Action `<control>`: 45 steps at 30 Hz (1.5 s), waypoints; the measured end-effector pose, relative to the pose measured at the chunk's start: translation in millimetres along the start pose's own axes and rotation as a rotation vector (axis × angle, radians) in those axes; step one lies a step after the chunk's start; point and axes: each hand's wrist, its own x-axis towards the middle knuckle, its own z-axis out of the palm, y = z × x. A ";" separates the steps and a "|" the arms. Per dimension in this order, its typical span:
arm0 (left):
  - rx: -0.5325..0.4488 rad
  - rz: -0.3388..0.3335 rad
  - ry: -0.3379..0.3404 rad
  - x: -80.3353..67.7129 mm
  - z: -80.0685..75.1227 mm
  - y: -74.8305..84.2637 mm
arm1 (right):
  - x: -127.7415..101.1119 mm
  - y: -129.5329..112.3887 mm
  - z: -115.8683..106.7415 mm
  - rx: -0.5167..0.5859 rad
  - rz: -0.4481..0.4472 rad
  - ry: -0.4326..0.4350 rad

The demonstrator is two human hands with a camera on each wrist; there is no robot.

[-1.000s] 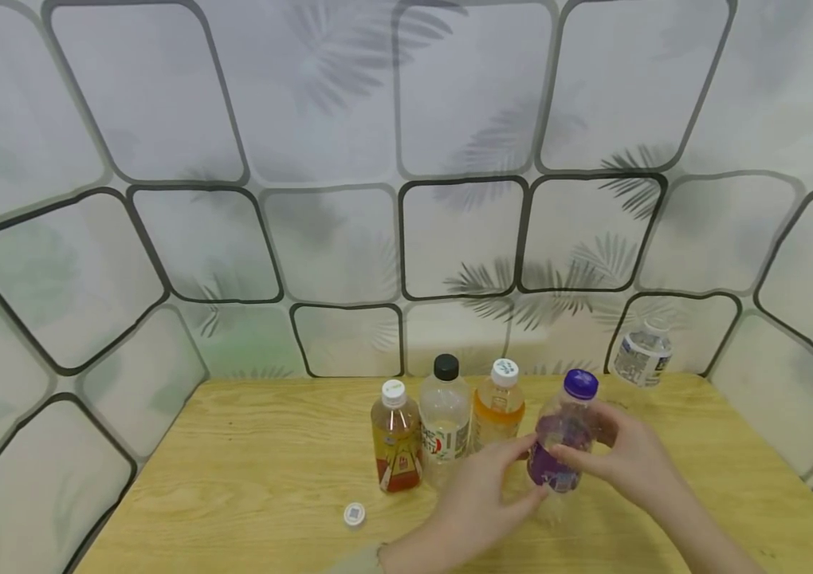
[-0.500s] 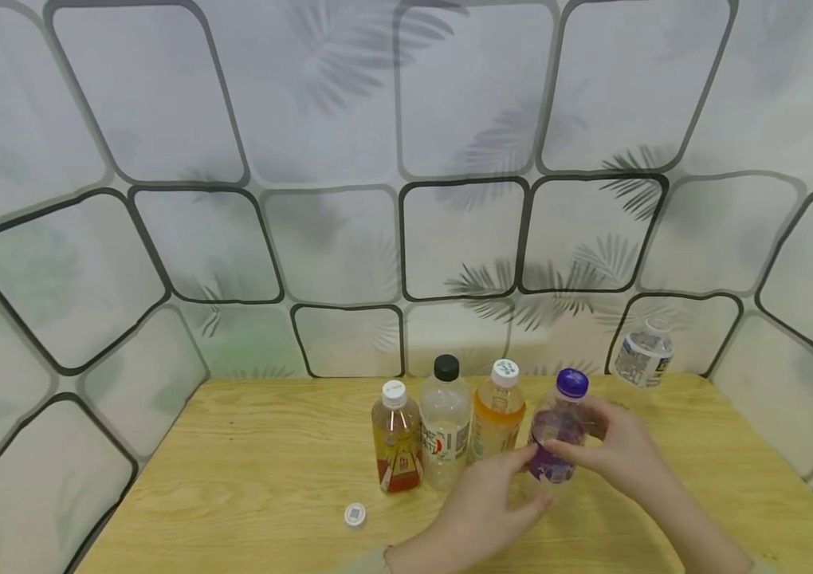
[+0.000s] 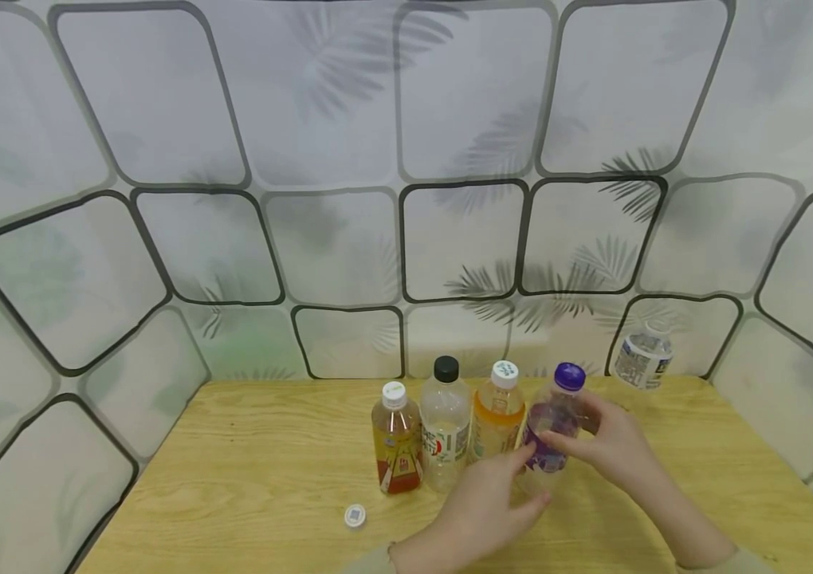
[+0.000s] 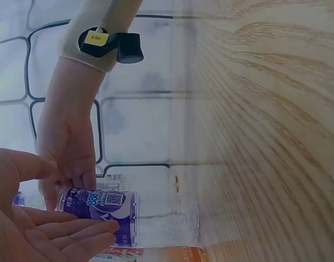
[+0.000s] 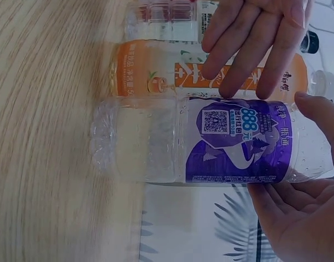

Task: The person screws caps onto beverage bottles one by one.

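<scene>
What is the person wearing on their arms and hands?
Both hands are bare: no gloves or rings show. The right arm wears a beige knit sleeve, and strapped over its cuff is a small black device with a yellow sticker. The left arm shows a similar beige cuff at the head view's bottom edge.

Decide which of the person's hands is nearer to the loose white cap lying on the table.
Left. The left hand is just right of the white cap, apart from it, fingers beside the purple-label bottle. The right hand holds that bottle farther right.
</scene>
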 end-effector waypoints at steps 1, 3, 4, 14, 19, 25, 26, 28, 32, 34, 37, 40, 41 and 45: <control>0.001 -0.003 -0.002 0.5 0.3 -0.2 | 0.6 0.1 0.3 0.002 0.001 0.000; 0.000 -0.005 -0.003 1.2 0.6 -0.5 | 2.0 0.6 0.7 0.014 -0.001 -0.003; -0.001 -0.005 -0.003 1.5 0.6 -0.6 | 2.7 0.6 0.9 0.017 0.000 -0.004; -0.005 -0.016 0.001 3.1 0.8 -1.3 | 7.0 0.2 2.0 0.016 0.002 -0.009; -0.004 -0.012 0.009 4.0 0.3 -1.8 | 8.6 0.7 2.9 0.017 -0.016 -0.003; -0.003 -0.006 0.004 4.0 -1.8 -0.9 | 9.1 1.5 3.3 0.016 -0.022 -0.006; -0.001 -0.004 0.002 4.1 -1.9 -0.8 | 9.0 1.7 3.2 0.015 -0.023 -0.007; 0.002 -0.002 0.000 4.1 -1.8 -0.8 | 8.9 1.9 2.9 0.013 -0.020 -0.009; 0.005 -0.003 -0.005 4.2 -0.8 -1.3 | 9.0 2.5 2.2 0.013 -0.022 -0.016; 0.003 -0.006 -0.006 4.0 0.0 -1.9 | 8.8 2.6 1.9 0.011 -0.022 -0.019; 0.003 -0.002 -0.005 3.2 1.2 -3.1 | 8.3 2.2 1.9 0.012 -0.018 -0.024; 0.014 0.007 -0.005 1.5 2.4 -4.9 | 8.1 2.9 2.2 0.022 -0.015 -0.029; 0.017 0.012 -0.005 0.9 2.7 -5.4 | 7.9 3.3 2.4 0.027 -0.012 -0.030; 0.026 0.028 -0.010 -2.8 2.9 -7.2 | 7.2 4.9 3.0 0.041 0.004 -0.036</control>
